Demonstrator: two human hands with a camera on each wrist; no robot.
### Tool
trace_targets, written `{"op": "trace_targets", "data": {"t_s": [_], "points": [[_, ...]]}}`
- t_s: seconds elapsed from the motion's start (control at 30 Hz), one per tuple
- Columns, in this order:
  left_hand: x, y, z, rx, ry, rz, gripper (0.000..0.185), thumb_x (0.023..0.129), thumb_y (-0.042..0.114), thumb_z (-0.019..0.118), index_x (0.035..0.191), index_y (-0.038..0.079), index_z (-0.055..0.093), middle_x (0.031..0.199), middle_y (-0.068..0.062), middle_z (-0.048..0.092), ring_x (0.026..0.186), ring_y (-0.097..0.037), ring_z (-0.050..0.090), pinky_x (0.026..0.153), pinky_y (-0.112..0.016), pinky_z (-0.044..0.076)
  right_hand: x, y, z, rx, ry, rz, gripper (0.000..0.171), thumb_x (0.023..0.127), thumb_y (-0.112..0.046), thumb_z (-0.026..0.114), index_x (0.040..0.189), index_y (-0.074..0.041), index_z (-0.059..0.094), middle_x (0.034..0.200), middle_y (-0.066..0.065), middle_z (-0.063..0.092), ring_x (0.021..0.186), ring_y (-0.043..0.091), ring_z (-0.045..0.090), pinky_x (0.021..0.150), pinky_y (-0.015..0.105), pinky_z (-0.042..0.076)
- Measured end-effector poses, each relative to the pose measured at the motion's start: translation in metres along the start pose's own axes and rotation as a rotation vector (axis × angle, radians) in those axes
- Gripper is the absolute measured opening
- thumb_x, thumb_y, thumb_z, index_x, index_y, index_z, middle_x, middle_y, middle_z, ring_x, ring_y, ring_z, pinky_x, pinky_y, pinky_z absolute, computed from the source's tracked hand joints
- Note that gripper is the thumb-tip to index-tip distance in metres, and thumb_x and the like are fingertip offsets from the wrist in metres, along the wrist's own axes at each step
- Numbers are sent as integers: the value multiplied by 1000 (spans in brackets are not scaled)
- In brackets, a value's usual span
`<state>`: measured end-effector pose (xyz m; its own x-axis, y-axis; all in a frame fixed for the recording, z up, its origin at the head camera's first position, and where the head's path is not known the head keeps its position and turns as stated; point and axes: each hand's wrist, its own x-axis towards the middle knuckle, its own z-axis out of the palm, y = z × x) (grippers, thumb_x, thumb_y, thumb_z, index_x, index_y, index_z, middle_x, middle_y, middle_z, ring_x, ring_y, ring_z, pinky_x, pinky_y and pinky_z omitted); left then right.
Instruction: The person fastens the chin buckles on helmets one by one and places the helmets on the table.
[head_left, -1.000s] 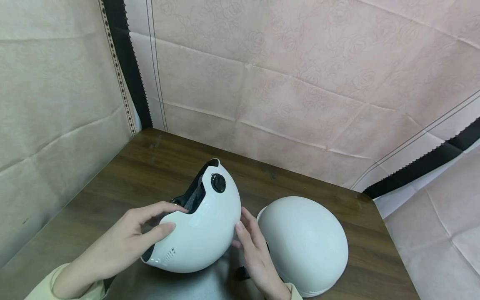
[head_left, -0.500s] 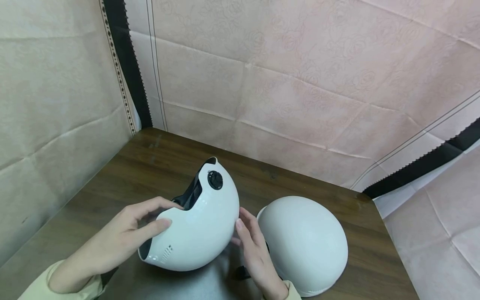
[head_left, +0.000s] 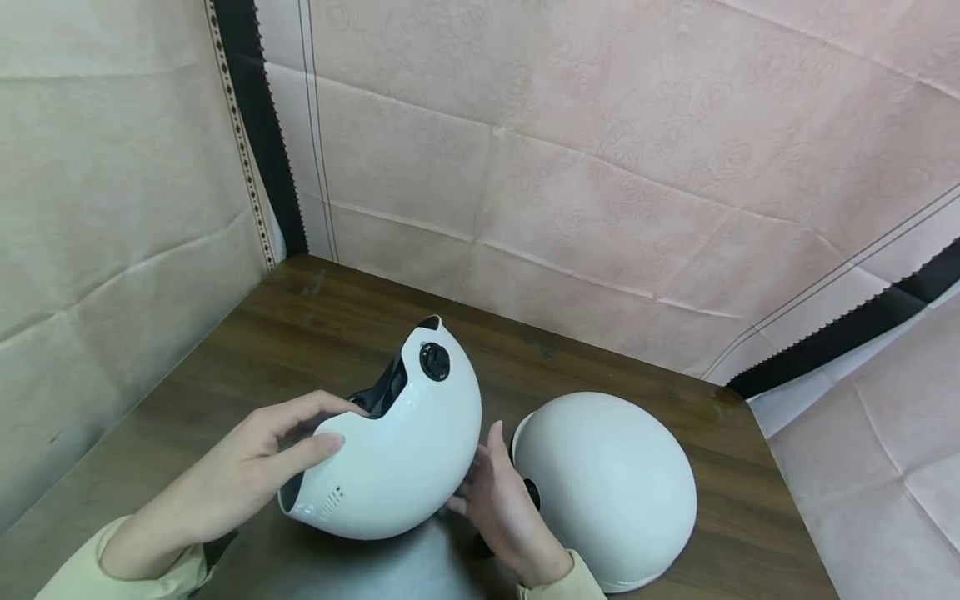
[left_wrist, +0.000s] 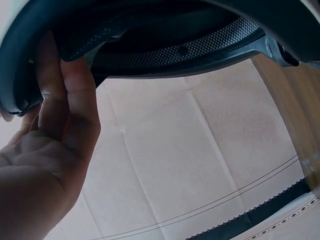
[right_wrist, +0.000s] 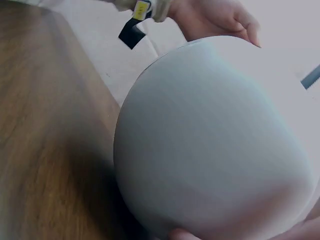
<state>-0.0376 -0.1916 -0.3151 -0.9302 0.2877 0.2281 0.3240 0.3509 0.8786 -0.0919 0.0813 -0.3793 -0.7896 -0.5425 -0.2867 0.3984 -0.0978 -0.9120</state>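
I hold a glossy white helmet [head_left: 405, 467] tilted just above the wooden table [head_left: 315, 333]. It has a black round knob [head_left: 435, 362] near its top edge. My left hand [head_left: 322, 425] grips its left rim, thumb on the shell and fingers inside. In the left wrist view these fingers [left_wrist: 65, 100] press on the dark inner lining [left_wrist: 175, 50]. My right hand [head_left: 480, 483] cups the helmet's lower right side, with fingers curled under it. The right wrist view is filled by the white shell [right_wrist: 215, 145], with the left hand [right_wrist: 215, 20] at its far edge.
A second, matte white helmet [head_left: 607, 483] sits dome-up on the table, right beside my right hand. Pink and beige cloth walls [head_left: 600, 167] close in the table at the back and left. A grey patch [head_left: 375, 571] lies at the table's near edge.
My right hand has slid down from flat against the shell and now curls under the helmet's lower right side. The helmet has rocked slightly; the left grip is unchanged.
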Motion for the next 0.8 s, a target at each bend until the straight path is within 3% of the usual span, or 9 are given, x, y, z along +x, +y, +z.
{"op": "trace_targets", "data": {"t_s": [0.33, 0.57, 0.8], "points": [[-1, 2, 3, 4, 12, -16, 20, 98, 25, 51, 116, 30, 58, 117, 9, 59, 102, -13, 57, 80, -28, 48, 2, 4, -2, 93, -73, 33, 78, 88, -72, 25, 143, -18, 36, 140, 12, 39, 119, 29, 44, 91, 42, 41], [-1, 3, 4, 20, 18, -32, 19, 99, 26, 51, 116, 30, 57, 117, 8, 58, 100, -13, 57, 78, -29, 49, 4, 7, -3, 243, -40, 68, 81, 86, -74, 33, 146, -20, 32, 146, 12, 32, 128, 31, 37, 97, 55, 35], [-3, 3, 4, 46, 39, -20, 19, 99, 24, 51, 116, 30, 56, 115, 8, 59, 92, -12, 60, 73, -29, 50, 6, 9, -1, 306, -18, 72, 89, 83, -76, 34, 146, -14, 29, 146, 16, 29, 129, 32, 36, 99, 57, 32]]}}
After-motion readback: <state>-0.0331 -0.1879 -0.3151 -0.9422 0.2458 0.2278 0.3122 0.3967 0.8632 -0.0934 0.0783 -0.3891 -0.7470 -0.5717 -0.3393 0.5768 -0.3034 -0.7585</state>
